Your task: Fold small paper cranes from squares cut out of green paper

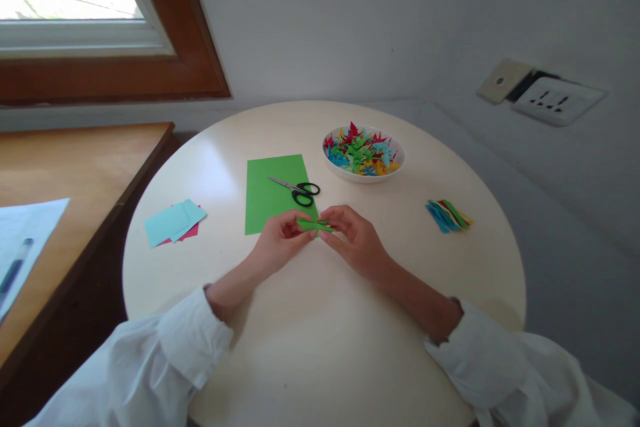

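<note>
Between my two hands is a small piece of folded green paper, held just above the near edge of the green sheet. My left hand pinches its left end with thumb and fingers. On the other end, the fingertips and thumb of my right hand are closed. Beyond them, scissors with black handles lie on the green sheet of paper, blades pointing left. A white bowl behind and to the right is heaped with small folded paper shapes in red, green, blue and yellow.
Light blue and red paper squares lie at the table's left. Narrow folded paper strips in several colours sit at the right. The round white table stands against the wall, beside a wooden desk with a paper and pen.
</note>
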Motion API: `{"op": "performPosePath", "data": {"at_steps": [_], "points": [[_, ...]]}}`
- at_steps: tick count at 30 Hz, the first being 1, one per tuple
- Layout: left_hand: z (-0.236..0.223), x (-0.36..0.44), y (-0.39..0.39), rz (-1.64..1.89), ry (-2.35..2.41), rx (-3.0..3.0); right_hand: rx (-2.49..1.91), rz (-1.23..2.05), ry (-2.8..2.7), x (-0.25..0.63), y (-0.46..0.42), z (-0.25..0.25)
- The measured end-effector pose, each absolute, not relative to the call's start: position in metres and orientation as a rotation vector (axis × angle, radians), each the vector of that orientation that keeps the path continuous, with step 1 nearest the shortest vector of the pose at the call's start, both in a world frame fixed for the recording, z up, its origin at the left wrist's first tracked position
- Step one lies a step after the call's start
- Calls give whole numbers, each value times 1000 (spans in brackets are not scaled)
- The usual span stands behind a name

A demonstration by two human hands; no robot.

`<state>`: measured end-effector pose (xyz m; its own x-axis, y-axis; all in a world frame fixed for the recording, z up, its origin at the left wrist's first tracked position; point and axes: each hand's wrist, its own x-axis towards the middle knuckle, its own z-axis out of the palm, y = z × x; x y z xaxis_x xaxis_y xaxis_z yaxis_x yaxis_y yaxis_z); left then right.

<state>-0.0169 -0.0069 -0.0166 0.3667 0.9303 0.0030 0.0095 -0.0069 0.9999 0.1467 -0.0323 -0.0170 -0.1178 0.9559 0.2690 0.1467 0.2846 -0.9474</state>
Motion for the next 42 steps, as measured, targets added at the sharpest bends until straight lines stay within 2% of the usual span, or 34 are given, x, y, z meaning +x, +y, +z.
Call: {"op": "performPosePath", "data": {"at_steps": [16, 42], "points": [[-12, -13, -9, 920, 903, 1216, -1125, 1073, -1258, 146, -26, -19], [-17, -10, -13, 1001, 854, 1295, -1107, 1061, -1306, 146, -26, -24]]}}
